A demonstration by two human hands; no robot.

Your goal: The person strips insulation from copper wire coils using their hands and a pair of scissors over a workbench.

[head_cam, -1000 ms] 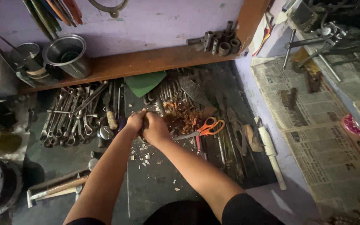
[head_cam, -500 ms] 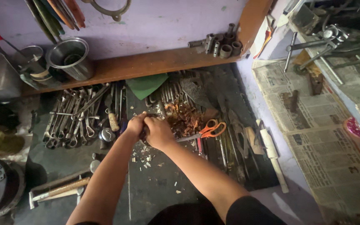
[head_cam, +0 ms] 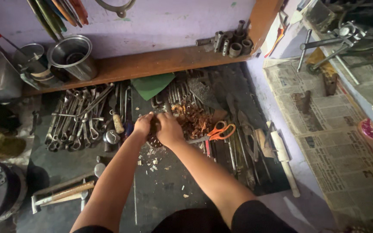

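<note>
1. Head view: against the frame half a second earlier, both hands sit a touch higher and further right, and remain locked together over the same spot; nothing else has shifted.
2. The left hand and right hand meet above a small dark object, each grip pressed tight around it; the object is mostly hidden, low between the palms, so its kind cannot be told.
3. It hangs just above the dark tabletop, over a scatter of pale chips.
4. Just right of the hands lie a heap of brown shavings and orange-handled scissors.
5. To the left, a row of spanners is spread flat; a wooden-handled hammer lies near the front edge.
6. A wooden shelf runs along the lilac wall, carrying a steel cup and a cluster of sockets.
7. Newspaper sheets cover the surface at right.
</note>
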